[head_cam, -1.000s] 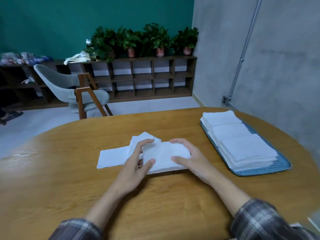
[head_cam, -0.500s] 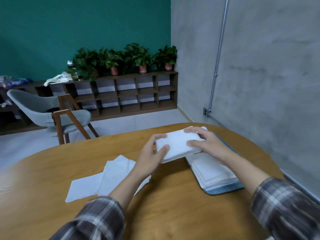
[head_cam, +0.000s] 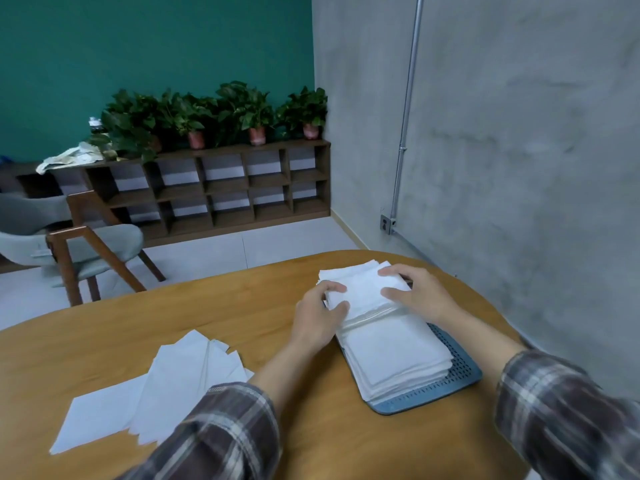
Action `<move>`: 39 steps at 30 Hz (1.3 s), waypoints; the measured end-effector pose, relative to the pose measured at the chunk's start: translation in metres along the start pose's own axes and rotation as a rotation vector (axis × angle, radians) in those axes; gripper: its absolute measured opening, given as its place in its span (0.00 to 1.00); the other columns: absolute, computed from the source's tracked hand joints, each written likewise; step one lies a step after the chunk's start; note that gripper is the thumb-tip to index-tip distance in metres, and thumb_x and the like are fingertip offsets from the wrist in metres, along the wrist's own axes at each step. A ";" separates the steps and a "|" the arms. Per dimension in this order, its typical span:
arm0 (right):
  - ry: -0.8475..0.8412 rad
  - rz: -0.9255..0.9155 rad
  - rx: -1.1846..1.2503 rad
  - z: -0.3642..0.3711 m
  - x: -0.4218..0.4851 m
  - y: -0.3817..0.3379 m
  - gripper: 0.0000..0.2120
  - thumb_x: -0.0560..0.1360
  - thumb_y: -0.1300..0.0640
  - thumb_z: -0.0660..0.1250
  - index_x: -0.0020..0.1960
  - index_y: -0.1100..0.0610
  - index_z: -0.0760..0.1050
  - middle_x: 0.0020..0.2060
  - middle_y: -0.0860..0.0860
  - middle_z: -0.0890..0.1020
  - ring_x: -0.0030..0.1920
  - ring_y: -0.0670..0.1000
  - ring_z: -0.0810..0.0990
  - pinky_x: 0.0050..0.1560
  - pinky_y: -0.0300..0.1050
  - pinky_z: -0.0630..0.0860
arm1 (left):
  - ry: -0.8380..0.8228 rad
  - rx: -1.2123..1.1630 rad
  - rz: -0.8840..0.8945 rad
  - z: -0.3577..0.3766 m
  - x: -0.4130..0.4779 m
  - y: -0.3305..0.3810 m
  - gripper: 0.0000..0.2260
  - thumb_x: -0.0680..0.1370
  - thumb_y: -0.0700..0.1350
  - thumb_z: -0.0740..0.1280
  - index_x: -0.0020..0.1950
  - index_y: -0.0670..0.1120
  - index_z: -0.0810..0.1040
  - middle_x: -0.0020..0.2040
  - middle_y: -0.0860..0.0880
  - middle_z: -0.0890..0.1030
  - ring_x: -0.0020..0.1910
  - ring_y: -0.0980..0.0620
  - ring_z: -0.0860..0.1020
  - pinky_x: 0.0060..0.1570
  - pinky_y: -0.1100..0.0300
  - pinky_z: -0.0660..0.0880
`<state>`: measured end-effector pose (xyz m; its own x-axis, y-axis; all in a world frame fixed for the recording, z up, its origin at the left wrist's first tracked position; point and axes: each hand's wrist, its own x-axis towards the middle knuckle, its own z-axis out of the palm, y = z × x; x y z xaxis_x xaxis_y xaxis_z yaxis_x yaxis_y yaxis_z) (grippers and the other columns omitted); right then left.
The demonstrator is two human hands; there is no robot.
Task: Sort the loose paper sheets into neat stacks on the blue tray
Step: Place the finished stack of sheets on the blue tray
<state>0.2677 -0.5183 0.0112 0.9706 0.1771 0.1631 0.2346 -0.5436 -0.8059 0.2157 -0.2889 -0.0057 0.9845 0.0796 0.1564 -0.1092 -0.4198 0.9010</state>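
Seen from the head camera, an oval wooden table (head_cam: pixel 242 306) carries a perforated blue plastic tray (head_cam: pixel 459 372) near the grey concrete wall (head_cam: pixel 519 133), and white paper stacks (head_cam: pixel 391 355) fill the tray. Over the far stack, the left hand (head_cam: pixel 320 313) and right hand (head_cam: pixel 420 296) curl round opposite edges of a white paper bundle (head_cam: pixel 363 289). Loose white sheets (head_cam: pixel 166 386) lie fanned on the table to the left. Potted plants (head_cam: pixel 225 112) top a dark wooden shelf (head_cam: pixel 221 188).

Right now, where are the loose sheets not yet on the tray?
In the head view, the loose sheets lie fanned on the wooden table at lower left, left of the blue tray.
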 end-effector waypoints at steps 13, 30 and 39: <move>-0.045 0.026 -0.255 0.008 -0.012 0.014 0.16 0.80 0.49 0.72 0.67 0.44 0.80 0.68 0.45 0.77 0.72 0.51 0.71 0.68 0.45 0.67 | -0.043 0.204 0.059 0.003 -0.001 -0.020 0.08 0.80 0.49 0.73 0.59 0.58 0.83 0.67 0.50 0.73 0.66 0.51 0.74 0.68 0.55 0.72; -0.306 -0.014 -0.631 0.049 -0.005 0.032 0.28 0.88 0.43 0.42 0.86 0.45 0.37 0.84 0.42 0.35 0.83 0.47 0.32 0.85 0.56 0.41 | -0.330 0.713 0.050 0.050 -0.009 -0.024 0.33 0.87 0.63 0.45 0.85 0.51 0.34 0.83 0.53 0.30 0.81 0.52 0.28 0.82 0.41 0.41; -0.404 0.046 -0.743 0.042 -0.006 0.011 0.28 0.89 0.44 0.42 0.86 0.46 0.37 0.84 0.47 0.34 0.84 0.51 0.33 0.84 0.60 0.40 | -0.441 0.697 -0.031 0.043 -0.003 -0.012 0.35 0.85 0.67 0.42 0.84 0.53 0.32 0.82 0.54 0.27 0.80 0.53 0.27 0.82 0.37 0.40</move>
<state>0.2622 -0.4908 -0.0224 0.9191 0.3448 -0.1906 0.3074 -0.9302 -0.2004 0.2200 -0.3228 -0.0341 0.9650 -0.2010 -0.1686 -0.1137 -0.8996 0.4217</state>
